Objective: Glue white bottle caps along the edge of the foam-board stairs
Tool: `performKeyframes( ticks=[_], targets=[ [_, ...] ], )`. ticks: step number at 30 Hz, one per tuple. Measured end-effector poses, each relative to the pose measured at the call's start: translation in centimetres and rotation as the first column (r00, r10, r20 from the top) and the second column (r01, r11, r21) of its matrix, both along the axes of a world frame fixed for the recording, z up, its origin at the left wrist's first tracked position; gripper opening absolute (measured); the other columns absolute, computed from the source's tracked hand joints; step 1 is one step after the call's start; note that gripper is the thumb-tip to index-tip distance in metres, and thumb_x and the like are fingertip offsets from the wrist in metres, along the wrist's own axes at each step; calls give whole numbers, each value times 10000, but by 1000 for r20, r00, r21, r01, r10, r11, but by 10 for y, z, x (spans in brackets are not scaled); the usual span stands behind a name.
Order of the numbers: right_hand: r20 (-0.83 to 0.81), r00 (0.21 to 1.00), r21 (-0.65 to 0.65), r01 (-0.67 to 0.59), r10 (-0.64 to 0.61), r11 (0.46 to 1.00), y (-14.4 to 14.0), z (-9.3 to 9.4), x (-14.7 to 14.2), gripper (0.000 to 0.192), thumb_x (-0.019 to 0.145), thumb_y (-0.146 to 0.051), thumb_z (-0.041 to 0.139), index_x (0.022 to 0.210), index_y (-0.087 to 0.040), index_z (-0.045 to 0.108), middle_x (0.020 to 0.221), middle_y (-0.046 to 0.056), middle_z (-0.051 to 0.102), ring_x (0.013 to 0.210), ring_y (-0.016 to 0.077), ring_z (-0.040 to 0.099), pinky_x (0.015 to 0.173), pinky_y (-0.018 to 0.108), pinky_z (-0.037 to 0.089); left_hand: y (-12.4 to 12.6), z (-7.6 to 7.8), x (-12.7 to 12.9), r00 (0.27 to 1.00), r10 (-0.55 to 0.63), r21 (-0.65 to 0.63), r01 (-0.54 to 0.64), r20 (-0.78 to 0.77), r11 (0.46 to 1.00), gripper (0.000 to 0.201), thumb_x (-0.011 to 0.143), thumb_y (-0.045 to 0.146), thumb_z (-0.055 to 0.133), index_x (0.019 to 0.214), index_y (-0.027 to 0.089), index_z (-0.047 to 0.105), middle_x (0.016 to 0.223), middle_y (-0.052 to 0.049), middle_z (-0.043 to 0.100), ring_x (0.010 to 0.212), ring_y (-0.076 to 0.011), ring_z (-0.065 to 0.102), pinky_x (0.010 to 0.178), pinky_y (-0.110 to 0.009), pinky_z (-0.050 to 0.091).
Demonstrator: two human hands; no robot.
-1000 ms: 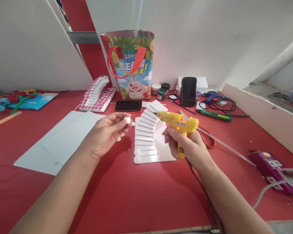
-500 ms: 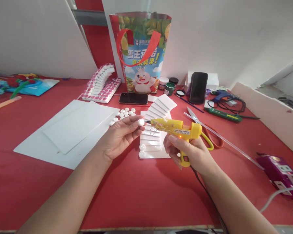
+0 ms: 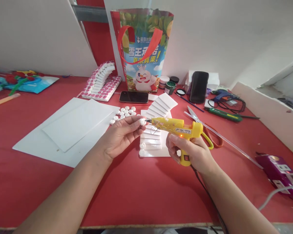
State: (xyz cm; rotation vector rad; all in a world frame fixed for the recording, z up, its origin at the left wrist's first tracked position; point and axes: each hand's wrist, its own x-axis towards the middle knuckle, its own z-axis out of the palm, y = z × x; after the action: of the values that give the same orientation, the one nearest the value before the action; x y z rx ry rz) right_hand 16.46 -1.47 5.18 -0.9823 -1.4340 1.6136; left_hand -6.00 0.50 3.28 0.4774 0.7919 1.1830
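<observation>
Pinching a small white bead between thumb and fingertips, the left hand holds it just left of frame centre, raised above the table. The bead sticks out past the fingertips on the hand's right side, and the metal tip of the yellow glue gun touches it or sits right at it; cannot tell which. The right hand is clenched around the gun's handle, index finger on the trigger, a small orange light on the gun body glowing. The gun points left, level with the bead, its black cord running down toward the lower right.

Directly below bead and gun lies a white foam staircase on a white base, two beads already on its lowest steps. More loose beads lie in a cluster just up-left of the left hand. White foam sheets are at centre left. Scissors with red handles lie behind the gun, right of centre. A phone lies flat above the staircase, a printed bag stands at top centre, and a purple power strip is at lower right. All rest on the red table.
</observation>
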Motion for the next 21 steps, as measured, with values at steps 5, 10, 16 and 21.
performKeyframes(
  ticks=[5, 10, 16, 21],
  targets=[
    [25, 1000, 23, 2, -3, 1000, 0, 3, -2, 414, 900, -449, 650, 611, -176, 537, 503, -11, 520, 392, 96, 475, 438, 256, 324, 0, 2, 1, 1000, 11, -18, -11, -8, 1000, 179, 843, -30, 707, 943, 92, 792, 794, -40, 751, 685, -89, 728, 693, -152, 617],
    [32, 999, 22, 3, -4, 1000, 1, 3, -3, 412, 888, -452, 658, 604, -183, 527, 506, -13, 516, 392, 101, 474, 435, 263, 324, -1, 3, 2, 1000, 4, -38, -5, -25, 999, 186, 866, -31, 677, 932, 100, 791, 774, -41, 746, 691, -95, 730, 689, -158, 613],
    [52, 999, 14, -1, 1, 1000, 0, 2, -2, 425, 900, -468, 652, 607, -187, 527, 498, -13, 510, 392, 102, 457, 422, 265, 314, 0, -1, 0, 1000, -14, -12, 14, -15, 1000, 184, 845, -12, 719, 954, 120, 787, 825, -27, 745, 731, -86, 713, 738, -164, 591],
    [44, 999, 12, -9, 8, 1000, -1, 2, -2, 426, 901, -465, 662, 610, -187, 522, 513, -16, 504, 396, 100, 462, 423, 263, 314, 0, -2, -1, 1000, -16, 3, 16, -16, 1000, 156, 848, 9, 736, 937, 127, 785, 817, -21, 731, 757, -89, 708, 782, -181, 586]
  ],
)
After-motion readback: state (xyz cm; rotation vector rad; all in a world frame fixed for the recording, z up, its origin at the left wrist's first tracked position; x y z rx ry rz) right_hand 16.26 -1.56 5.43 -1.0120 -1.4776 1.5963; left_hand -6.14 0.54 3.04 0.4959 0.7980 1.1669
